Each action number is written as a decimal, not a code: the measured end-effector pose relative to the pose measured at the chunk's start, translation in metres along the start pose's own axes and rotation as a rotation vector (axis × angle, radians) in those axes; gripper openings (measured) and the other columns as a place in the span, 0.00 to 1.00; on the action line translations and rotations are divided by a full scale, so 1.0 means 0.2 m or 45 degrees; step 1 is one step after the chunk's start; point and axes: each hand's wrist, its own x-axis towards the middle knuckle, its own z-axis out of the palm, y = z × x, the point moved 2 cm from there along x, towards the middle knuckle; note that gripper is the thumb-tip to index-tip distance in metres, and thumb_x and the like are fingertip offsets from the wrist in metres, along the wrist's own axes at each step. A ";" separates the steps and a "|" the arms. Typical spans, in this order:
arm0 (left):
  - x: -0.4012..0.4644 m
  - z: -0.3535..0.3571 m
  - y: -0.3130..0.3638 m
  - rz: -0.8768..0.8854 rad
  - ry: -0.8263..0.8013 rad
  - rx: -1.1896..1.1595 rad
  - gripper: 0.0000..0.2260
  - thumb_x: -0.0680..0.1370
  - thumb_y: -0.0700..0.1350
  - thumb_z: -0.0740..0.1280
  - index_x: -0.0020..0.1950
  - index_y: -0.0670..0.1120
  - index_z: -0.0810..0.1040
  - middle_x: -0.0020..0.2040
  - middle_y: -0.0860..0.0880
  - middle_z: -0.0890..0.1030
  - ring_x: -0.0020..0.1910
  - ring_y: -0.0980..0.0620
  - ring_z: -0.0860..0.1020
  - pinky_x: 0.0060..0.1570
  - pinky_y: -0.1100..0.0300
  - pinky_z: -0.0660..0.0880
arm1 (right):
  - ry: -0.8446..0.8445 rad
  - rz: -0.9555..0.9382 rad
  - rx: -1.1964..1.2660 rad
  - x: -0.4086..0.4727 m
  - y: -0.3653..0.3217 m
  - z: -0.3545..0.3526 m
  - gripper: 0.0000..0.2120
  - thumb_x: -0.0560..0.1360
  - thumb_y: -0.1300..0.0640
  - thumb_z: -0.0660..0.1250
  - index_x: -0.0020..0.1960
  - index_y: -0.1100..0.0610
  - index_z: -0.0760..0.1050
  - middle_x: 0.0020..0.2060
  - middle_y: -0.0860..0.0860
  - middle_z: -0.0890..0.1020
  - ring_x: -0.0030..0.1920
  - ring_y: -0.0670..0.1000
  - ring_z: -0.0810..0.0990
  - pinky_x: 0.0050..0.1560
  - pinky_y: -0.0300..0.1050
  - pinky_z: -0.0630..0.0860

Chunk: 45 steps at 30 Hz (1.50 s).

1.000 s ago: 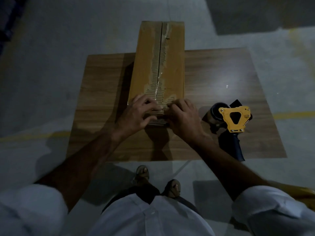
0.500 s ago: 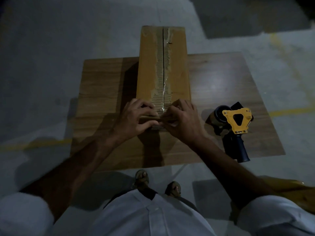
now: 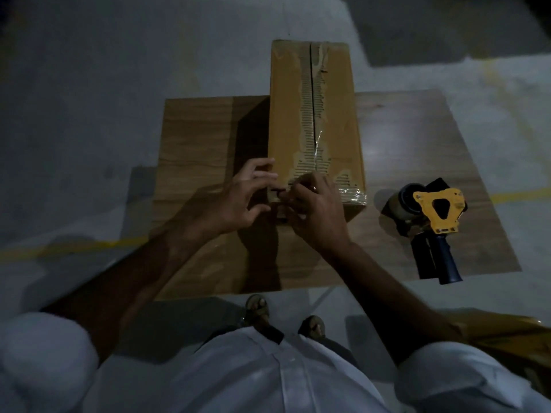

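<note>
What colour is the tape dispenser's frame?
The tape dispenser frame is yellow, its handle dark; the head view shows it.

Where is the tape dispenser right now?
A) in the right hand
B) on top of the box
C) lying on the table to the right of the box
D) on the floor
C: the tape dispenser lies on the table right of the box, while the left hand and right hand are both at the box's near end.
</note>
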 end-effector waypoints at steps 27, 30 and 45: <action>0.12 0.17 -0.09 0.154 0.343 0.407 0.22 0.67 0.60 0.80 0.49 0.47 0.80 0.56 0.47 0.76 0.54 0.46 0.73 0.55 0.50 0.70 | 0.241 0.258 -0.085 -0.15 0.21 -0.21 0.28 0.68 0.48 0.80 0.66 0.53 0.79 0.67 0.59 0.74 0.67 0.61 0.72 0.62 0.53 0.72; 0.17 0.25 0.00 0.194 0.403 0.401 0.21 0.70 0.64 0.76 0.51 0.50 0.79 0.56 0.51 0.76 0.56 0.50 0.72 0.56 0.54 0.65 | 0.119 0.472 0.040 -0.21 0.33 -0.24 0.38 0.67 0.43 0.81 0.73 0.51 0.74 0.69 0.59 0.72 0.69 0.59 0.71 0.64 0.53 0.74; -0.07 0.11 0.04 0.059 0.130 0.262 0.18 0.73 0.49 0.80 0.62 0.49 0.84 0.70 0.51 0.76 0.69 0.49 0.71 0.68 0.47 0.71 | -0.362 -0.223 0.328 -0.12 0.26 -0.15 0.17 0.80 0.58 0.71 0.69 0.52 0.80 0.65 0.54 0.79 0.60 0.54 0.81 0.55 0.54 0.80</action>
